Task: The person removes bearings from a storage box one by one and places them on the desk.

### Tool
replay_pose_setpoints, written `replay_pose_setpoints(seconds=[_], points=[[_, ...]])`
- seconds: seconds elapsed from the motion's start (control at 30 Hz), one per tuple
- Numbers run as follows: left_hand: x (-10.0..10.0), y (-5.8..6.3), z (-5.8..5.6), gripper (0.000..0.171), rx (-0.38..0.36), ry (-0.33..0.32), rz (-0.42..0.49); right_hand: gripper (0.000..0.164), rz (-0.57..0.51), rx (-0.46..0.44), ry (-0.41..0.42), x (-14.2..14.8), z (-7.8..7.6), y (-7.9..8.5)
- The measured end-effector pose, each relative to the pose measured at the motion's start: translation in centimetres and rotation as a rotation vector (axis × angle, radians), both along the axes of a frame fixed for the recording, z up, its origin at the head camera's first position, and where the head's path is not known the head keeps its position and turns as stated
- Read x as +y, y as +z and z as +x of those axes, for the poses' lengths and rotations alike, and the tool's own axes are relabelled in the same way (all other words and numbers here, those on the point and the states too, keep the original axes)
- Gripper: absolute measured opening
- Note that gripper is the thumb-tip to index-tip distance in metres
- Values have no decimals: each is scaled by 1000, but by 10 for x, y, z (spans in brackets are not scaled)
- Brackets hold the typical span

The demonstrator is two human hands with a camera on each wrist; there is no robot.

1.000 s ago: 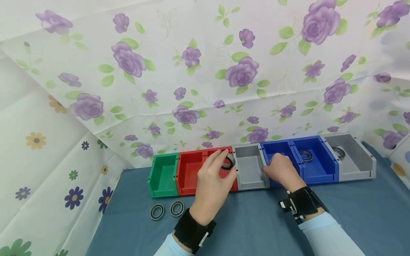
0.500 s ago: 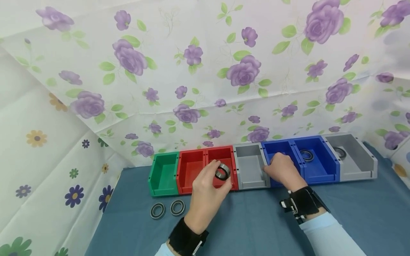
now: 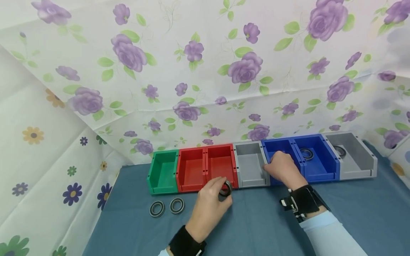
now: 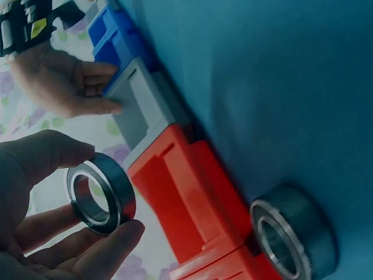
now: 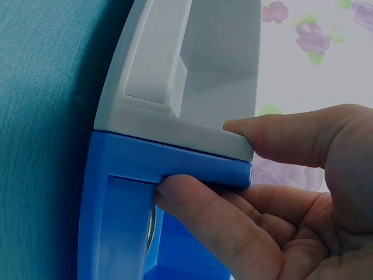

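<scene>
The held bearing (image 3: 225,188) is over the table (image 3: 250,227), just in front of the right-hand red bin (image 3: 221,163); its height above the cloth cannot be judged. Along the table's far edge stand seven bins, side by side, from the green bin (image 3: 164,174) near the far left corner to the end gray bin (image 3: 357,175) near the far right one. The right hand (image 3: 283,170) grips the walls where the middle gray bin (image 3: 251,163) meets the left blue bin (image 5: 125,233). The left hand (image 3: 208,209) pinches the held bearing by its outer rim, the ring tipped up on edge at the palm's right. Two loose bearings, the outer one (image 3: 157,209) and the inner one (image 3: 177,206), lie flat toward the table's left edge, much nearer the left hand. One bearing (image 3: 306,154) lies in the right blue bin (image 3: 321,169), another bearing (image 3: 340,152) in the end gray bin.

Only the left wrist view shows thumb and fingers on opposite sides of the rim. The right wrist view alone catches a curved metal edge (image 5: 151,228) inside the left blue bin, probably one more bearing.
</scene>
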State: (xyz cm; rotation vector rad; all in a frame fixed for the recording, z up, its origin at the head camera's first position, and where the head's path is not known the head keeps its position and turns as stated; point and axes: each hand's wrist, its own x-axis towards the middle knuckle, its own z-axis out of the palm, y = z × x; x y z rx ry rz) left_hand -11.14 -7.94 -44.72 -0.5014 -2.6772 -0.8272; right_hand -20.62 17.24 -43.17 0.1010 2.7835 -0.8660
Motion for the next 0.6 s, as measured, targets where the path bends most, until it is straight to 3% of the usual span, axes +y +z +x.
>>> replay_pose_setpoints(seconds=[0.27,0.6], points=[[6,-12,4,53,-70,-64,-92,42,-8,-5,-8,1,1,1],[11,-26,5,50,-126,-79,-212,42,-9,2,-13,0,0,-1]])
